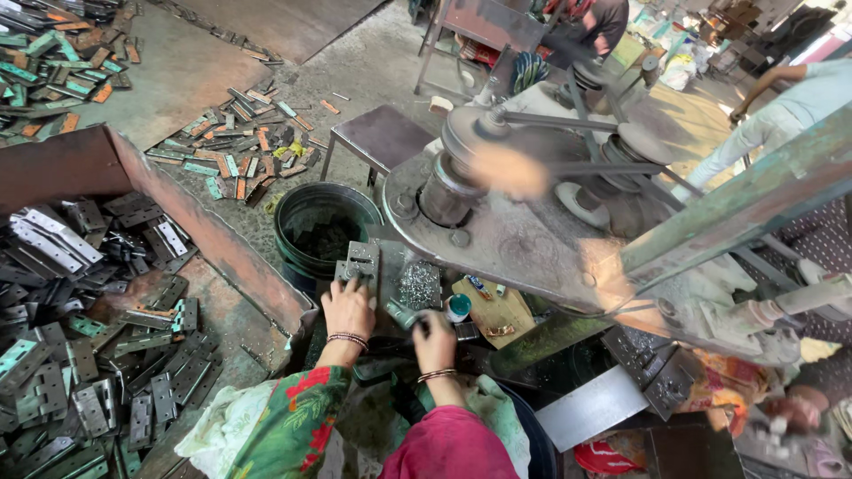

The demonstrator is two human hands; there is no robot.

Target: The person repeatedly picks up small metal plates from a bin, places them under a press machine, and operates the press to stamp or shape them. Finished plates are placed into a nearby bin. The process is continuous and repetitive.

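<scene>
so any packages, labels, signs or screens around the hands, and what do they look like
Small round container with a teal and white lid: just right of the right hand, beside a clear bag of small silvery metal parts.
Sacks or bags, white and pale colours: far top right, blurred.
No signs or screens show.
</scene>
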